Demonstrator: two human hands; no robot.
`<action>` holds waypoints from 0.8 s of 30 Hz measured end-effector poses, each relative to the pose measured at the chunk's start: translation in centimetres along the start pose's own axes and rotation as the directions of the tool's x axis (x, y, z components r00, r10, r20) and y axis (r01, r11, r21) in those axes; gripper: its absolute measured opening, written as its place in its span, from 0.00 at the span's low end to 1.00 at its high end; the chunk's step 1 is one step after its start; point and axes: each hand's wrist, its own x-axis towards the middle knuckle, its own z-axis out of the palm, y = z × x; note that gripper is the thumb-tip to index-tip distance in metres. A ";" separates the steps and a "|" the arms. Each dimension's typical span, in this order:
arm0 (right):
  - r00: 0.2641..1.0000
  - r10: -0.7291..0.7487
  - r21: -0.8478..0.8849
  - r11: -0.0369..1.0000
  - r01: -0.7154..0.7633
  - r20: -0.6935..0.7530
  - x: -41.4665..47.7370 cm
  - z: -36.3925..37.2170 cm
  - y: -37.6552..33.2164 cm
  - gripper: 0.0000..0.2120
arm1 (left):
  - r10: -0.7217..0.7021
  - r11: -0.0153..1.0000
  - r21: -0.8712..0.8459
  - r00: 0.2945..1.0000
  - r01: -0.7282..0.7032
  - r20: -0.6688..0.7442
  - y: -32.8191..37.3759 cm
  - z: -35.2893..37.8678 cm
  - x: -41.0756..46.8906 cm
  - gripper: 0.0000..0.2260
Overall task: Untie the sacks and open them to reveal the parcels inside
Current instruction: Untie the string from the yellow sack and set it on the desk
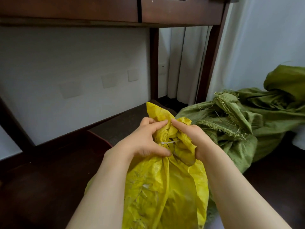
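A yellow woven sack (166,187) stands upright in front of me, its neck gathered and bound by a thin white tie (168,142). My left hand (145,138) grips the bunched neck from the left, thumb below the tie and fingers reaching up over the crumpled top. My right hand (193,136) grips the neck from the right, its forefinger pointing at the top folds next to the left fingertips. The sack's contents are hidden.
A green woven sack (239,129) with a frayed open mouth lies slumped to the right on the dark floor (41,187). A dark wooden desk (99,12) stands over a white wall ahead, its leg (154,63) behind the sack. Pale curtains (186,63) hang at the back.
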 end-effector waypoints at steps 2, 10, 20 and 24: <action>0.999 -0.033 -0.120 0.992 0.030 -0.024 -0.6 -0.1 -0.8 0.21 | -0.045 0.997 0.062 0.999 0.043 0.025 -0.2 0.2 0.0 0.46; 0.537 -0.843 -0.605 0.417 0.678 0.021 -4.8 0.8 -5.8 0.13 | -0.184 0.973 0.135 0.982 0.188 -0.041 -1.0 0.5 0.5 0.44; 0.877 -0.406 -0.704 0.543 0.457 0.256 -0.2 1.6 -0.2 0.15 | -0.058 0.960 0.259 0.980 0.107 -0.189 -1.6 0.0 0.7 0.42; 0.902 -0.318 -0.621 0.654 0.432 0.293 0.4 2.1 1.1 0.17 | -0.060 0.996 0.063 0.998 0.062 -0.027 -2.3 -0.2 0.6 0.34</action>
